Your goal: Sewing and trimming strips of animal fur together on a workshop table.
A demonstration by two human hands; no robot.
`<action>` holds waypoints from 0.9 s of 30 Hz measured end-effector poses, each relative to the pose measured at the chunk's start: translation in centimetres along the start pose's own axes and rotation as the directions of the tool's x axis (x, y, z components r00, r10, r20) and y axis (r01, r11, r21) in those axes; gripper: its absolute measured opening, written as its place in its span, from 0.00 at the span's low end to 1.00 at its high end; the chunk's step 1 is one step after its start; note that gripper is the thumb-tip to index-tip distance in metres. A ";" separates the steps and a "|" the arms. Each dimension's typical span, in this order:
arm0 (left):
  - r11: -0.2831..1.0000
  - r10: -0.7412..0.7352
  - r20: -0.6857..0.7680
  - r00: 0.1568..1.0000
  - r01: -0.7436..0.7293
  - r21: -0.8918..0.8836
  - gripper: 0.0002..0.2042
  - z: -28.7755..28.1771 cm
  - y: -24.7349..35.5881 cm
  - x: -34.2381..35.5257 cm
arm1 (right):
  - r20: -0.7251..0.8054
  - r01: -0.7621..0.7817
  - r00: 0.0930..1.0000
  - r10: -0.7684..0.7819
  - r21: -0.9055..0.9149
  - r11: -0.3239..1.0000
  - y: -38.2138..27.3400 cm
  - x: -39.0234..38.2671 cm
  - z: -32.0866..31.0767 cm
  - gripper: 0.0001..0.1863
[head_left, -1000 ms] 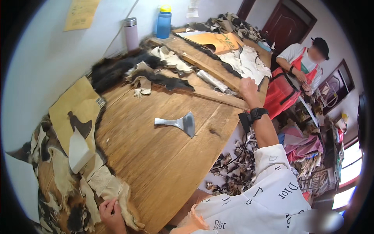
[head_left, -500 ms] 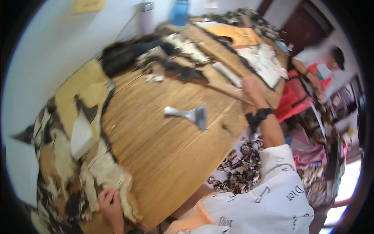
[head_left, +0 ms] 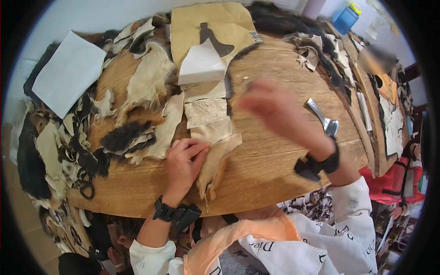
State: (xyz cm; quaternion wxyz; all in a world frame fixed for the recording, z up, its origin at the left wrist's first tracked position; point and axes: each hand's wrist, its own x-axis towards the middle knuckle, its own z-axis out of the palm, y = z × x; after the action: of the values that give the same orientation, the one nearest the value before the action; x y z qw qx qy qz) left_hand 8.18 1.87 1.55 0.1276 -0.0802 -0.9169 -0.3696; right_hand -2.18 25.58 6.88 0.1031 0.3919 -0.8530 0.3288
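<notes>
Left of the two hands point(head_left: 183, 158): on the desk point(head_left: 275, 183), fingers curled, thumb and index tips nearly together at the near end of the pale hide strip point(head_left: 207, 112). Contact looks likely; can't tell if it's pinching or just pressing. Right hand point(head_left: 270, 103): raised over the desk, right of the strip, motion-blurred; can't tell how far open or whether it has hold of anything. Strip lies flat mid-desk, running from the white block point(head_left: 201, 68) down to the left hand. Tan fur piece point(head_left: 215, 167) sits just past the thumb, reaching toward the near desk edge. White block overlaps the lower part of the brown paper sheet point(head_left: 192, 23), which has a dark bell-shaped patch on it. Dark fur scrap point(head_left: 123, 137) left of the left hand, more scraps beyond. White sheet point(head_left: 68, 75) on the scraps, far left. Flared metal blade point(head_left: 324, 119) on bare wood, right of the right forearm. Blue bottle point(head_left: 347, 20), yellow lid, upper right. Black straps on both wrists.
</notes>
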 end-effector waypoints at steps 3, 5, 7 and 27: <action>1.000 -0.021 0.030 0.999 0.021 -0.011 0.07 0.0 -0.1 -0.1 | 0.066 0.055 0.995 -0.072 0.229 0.972 -2.5 0.8 5.7 0.04; 1.000 -0.016 0.016 1.000 0.016 0.005 0.06 0.0 -0.2 -0.2 | 0.286 -0.095 0.958 0.027 0.227 0.969 -2.5 0.7 7.2 0.03; 1.000 -0.017 0.013 1.000 0.017 0.013 0.06 0.1 -0.3 -0.2 | 0.215 -0.046 0.977 -0.020 0.298 0.954 -1.9 0.6 7.7 0.03; 1.000 -0.005 0.012 1.000 0.005 0.027 0.08 0.3 -0.4 -0.2 | 0.161 0.142 0.975 -0.155 0.090 0.986 -1.7 0.5 8.2 0.10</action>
State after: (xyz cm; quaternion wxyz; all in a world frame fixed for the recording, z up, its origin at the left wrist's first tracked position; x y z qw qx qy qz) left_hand 8.24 1.75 0.98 0.1221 -0.0784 -0.9227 -0.3571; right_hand -0.54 19.18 1.66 0.0399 0.4844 -0.8136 0.3190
